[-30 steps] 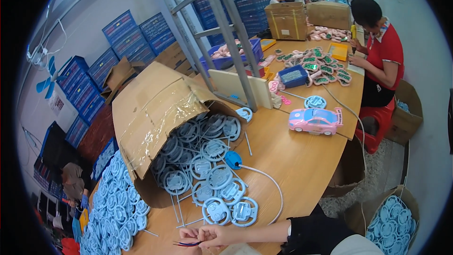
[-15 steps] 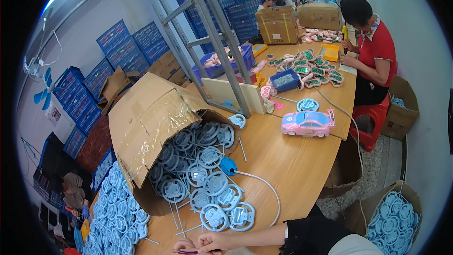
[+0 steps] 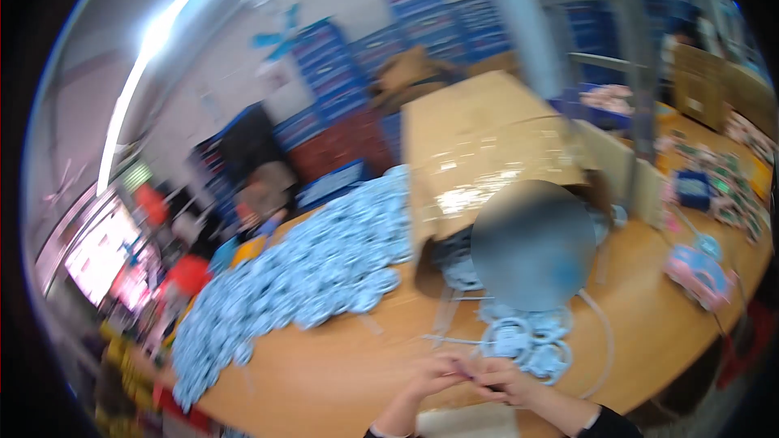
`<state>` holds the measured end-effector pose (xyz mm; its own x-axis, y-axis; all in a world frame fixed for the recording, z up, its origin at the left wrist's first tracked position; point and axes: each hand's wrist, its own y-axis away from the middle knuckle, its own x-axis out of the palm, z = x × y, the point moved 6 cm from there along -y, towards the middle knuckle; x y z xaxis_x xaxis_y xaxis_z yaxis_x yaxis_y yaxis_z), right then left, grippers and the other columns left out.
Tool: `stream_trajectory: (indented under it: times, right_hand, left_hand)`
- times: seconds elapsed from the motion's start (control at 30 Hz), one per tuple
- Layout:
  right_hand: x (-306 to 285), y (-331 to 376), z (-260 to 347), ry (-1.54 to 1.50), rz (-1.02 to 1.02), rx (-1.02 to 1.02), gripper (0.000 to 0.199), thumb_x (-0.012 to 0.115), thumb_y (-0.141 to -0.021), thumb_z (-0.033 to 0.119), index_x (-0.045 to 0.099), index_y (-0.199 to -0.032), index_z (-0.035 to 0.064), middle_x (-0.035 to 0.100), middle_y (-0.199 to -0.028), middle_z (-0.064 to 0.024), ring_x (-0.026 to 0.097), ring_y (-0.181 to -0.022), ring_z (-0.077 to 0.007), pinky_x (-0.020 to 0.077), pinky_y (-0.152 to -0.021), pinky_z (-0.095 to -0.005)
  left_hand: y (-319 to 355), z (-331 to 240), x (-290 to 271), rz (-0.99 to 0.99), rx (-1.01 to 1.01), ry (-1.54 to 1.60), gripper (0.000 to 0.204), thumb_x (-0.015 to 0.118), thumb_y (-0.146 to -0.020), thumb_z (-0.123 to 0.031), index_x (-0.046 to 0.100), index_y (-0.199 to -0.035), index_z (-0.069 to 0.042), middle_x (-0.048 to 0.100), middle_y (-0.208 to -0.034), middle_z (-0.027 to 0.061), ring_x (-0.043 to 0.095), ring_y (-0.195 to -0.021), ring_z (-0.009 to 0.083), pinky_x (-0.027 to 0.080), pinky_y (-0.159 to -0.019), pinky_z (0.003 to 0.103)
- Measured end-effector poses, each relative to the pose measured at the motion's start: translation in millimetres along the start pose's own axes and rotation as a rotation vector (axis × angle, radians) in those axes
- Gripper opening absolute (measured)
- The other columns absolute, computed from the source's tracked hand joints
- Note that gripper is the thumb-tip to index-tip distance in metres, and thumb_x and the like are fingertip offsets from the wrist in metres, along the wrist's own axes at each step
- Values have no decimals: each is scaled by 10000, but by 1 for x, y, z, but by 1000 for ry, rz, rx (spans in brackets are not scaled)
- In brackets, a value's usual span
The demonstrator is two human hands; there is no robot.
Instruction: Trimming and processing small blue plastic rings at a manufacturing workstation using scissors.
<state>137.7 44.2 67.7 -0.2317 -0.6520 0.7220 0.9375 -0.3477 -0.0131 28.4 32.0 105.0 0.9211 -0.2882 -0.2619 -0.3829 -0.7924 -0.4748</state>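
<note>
My left hand (image 3: 436, 376) and my right hand (image 3: 505, 380) meet low in the view, above the near edge of the table. Between their closed fingertips is a thin dark purplish strand (image 3: 464, 370), smeared by motion, perhaps wire. Just beyond my right hand lie several light-blue toy steering wheels (image 3: 511, 338) with thin rods. Behind them, a cardboard box (image 3: 487, 154) lies on its side with more wheels at its mouth. A blurred round grey-blue patch (image 3: 534, 247) covers much of that mouth; what it is cannot be made out.
A wide heap of light-blue steering wheels (image 3: 324, 251) covers the table's left part. To the right are a pink-and-blue toy car (image 3: 699, 276), a blue bin (image 3: 693, 190) and a metal frame (image 3: 633, 57). A white cord (image 3: 604, 341) curves over the table (image 3: 324, 381). People work at far left.
The view has swung left and blurred, bringing the left heap and far-left people further in. My hands now show more fully, still together at the strand. The round patch has appeared before the box.
</note>
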Motion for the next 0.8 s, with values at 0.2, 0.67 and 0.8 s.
stream_trajectory:
  times: [0.2, 0.67, 0.8]
  right_hand:
    - [-3, -9, -11, -128, -45, 66, 123, 539, -760, 124, 445, -702, 69, 488, -560, -104, 330, -335, -96, 222, -304, -199]
    - [-5, -6, -16, -87, -70, 137, 183, 522, -784, 242, 453, -771, 73, 467, -557, -51, 305, -319, -61, 197, -288, -190]
    - [-4, -11, -12, -257, 18, 172, 191, 515, -793, 250, 437, -780, 77, 449, -563, -36, 292, -315, -42, 160, -274, -173]
  left_hand:
    - [8, -10, 0, -91, -100, -61, 58, 594, -697, 4, 587, -754, 5, 562, -813, 111, 531, -774, 212, 406, -681, 311]
    - [15, -1, 7, -170, -228, -28, 96, 584, -715, -3, 585, -808, -26, 560, -839, 57, 513, -806, 180, 401, -702, 283]
    - [5, -5, 4, -235, -209, 65, 106, 587, -700, 22, 591, -800, -12, 562, -836, 79, 525, -788, 178, 407, -683, 267]
